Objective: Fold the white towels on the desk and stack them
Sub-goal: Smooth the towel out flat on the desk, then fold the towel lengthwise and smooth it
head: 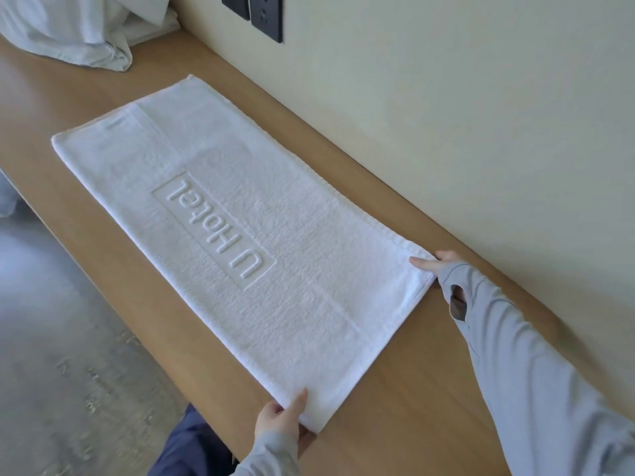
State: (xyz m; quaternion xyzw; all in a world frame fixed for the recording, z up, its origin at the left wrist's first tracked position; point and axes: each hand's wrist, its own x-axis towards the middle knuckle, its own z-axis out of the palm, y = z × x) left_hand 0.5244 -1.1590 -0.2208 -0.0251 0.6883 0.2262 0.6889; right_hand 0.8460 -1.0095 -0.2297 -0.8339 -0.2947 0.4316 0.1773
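While a white towel (240, 235) lies flat along the desk (395, 389), the left hand (285, 424) pinches its nearest corner and the right hand (436, 266) pinches the wall-side corner of the same end, likely to fold that end over. Crumpled towels (68, 29) wait beyond its far end.

The heap of crumpled white towels (68, 32) at the far end of the surface (412, 389) is cut off by the top and left edges, and the dark socket panel (264, 18) on the wall by the top edge. The left hand (280, 424) shows only its thumb on the flat towel (240, 235); its fingers are hidden beneath the near corner. A sleeve (481, 304) covers most of the right hand (436, 264), which pinches the far corner.
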